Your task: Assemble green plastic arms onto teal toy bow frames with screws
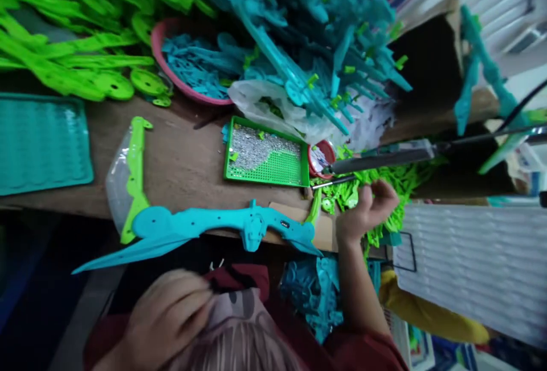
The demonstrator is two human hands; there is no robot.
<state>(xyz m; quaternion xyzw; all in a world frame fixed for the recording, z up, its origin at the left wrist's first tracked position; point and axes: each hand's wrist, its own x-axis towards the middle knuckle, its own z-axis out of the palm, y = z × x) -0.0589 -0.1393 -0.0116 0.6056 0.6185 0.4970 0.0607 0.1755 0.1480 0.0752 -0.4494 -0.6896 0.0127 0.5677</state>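
Brown bench [188, 154] is supporting the blue bow-shaped part [213, 221], overhanging the near edge: steadying it helps. The right hand [364, 214] is hovering half-curled, seemingly empty; the blurred left hand's [168, 317] state I cannot tell.

Parts tray [267, 181] on table [183, 160], behind toy bow [213, 221].

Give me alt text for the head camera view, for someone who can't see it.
A bow-shaped turquoise piece lies along the near edge of a workbench, with a person's blurred left hand close to their body and right hand near lime-green parts. Behind the piece sits a green tray of small silvery bits, a gray tool to its right.
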